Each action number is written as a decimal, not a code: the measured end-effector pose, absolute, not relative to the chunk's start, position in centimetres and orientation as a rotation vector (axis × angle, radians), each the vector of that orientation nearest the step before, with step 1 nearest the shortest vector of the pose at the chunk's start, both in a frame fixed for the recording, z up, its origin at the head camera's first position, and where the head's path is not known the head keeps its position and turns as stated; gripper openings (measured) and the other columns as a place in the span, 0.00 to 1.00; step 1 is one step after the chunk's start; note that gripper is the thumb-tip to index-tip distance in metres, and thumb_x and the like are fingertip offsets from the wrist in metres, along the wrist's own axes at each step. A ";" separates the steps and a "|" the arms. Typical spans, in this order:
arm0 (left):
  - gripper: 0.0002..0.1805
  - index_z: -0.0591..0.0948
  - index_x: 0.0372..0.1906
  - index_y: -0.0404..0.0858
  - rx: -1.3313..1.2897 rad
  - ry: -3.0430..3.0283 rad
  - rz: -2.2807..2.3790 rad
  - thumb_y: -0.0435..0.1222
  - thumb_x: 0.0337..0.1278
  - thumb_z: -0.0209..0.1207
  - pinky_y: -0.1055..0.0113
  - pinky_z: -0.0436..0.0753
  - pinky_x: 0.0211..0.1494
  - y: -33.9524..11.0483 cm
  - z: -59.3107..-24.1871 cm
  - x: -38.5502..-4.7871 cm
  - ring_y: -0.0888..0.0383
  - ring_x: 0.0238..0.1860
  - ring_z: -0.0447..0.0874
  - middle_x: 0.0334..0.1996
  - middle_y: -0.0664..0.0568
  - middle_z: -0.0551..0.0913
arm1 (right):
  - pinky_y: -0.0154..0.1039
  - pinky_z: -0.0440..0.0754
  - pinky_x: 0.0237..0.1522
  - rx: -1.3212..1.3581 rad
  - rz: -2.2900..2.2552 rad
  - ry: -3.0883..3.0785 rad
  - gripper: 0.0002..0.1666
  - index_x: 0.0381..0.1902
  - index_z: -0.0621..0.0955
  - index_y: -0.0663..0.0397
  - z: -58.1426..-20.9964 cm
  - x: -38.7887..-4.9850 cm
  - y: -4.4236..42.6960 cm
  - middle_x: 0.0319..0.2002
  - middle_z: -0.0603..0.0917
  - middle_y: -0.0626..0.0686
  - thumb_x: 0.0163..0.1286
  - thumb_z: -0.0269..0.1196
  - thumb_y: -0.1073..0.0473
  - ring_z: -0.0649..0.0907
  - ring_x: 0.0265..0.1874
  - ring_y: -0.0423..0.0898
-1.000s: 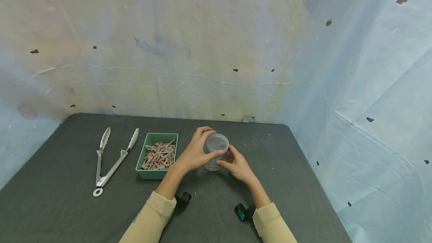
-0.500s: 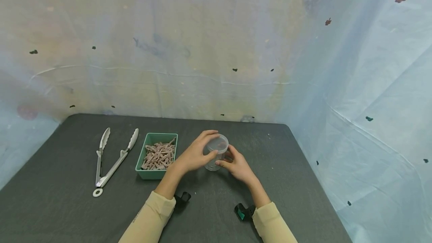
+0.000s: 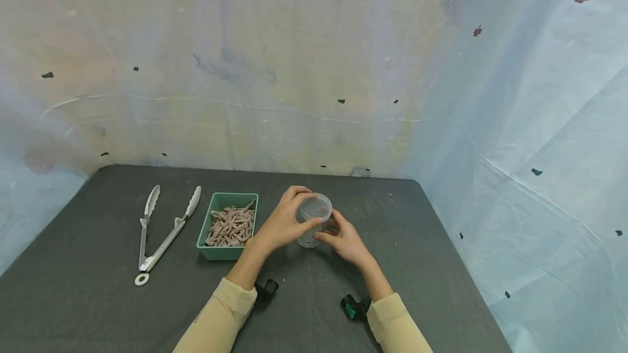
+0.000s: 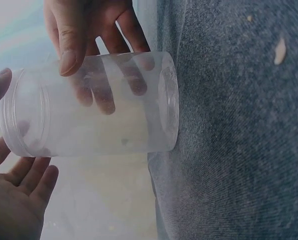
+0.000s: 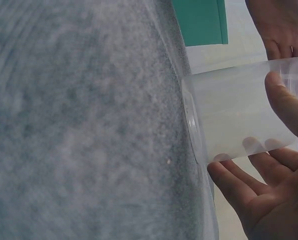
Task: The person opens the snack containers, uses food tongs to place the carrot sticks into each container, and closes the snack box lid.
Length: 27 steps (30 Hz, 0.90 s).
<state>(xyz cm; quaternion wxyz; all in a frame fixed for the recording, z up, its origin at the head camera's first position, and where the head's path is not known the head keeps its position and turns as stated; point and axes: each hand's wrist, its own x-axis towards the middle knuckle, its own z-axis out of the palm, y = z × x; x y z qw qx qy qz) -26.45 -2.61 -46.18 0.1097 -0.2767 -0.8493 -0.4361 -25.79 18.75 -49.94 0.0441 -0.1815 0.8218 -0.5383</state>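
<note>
A clear plastic jar with a translucent lid stands upright on the dark table. My left hand grips the lid's edge from the left, thumb at the near side and fingers at the far side. Lower down, my right hand holds the jar's body from the right. In the left wrist view the jar shows nothing inside, and the right hand's thumb and fingers lie round its wall. The right wrist view shows the jar's base against the table surface.
Left of the hands stands a green tray holding a pile of brownish-pink strips. Farther left, spread metal tongs with white tips lie on the table. Patterned plastic sheeting hangs behind and at the right.
My left hand's fingers shifted round the lid, the thumb drawing back and then reaching forward along the near edge again. The right hand and jar stay in place.
</note>
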 end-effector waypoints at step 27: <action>0.31 0.69 0.77 0.40 -0.931 -2.572 -1.316 0.40 0.74 0.62 0.40 0.73 0.68 -3.3 -46.3 -26.7 0.43 0.76 0.60 0.76 0.46 0.63 | 0.56 0.76 0.67 -0.559 -1.637 2.522 0.47 0.79 0.64 0.57 -50.2 -26.0 18.7 0.73 0.73 0.61 0.69 0.73 0.58 0.75 0.71 0.58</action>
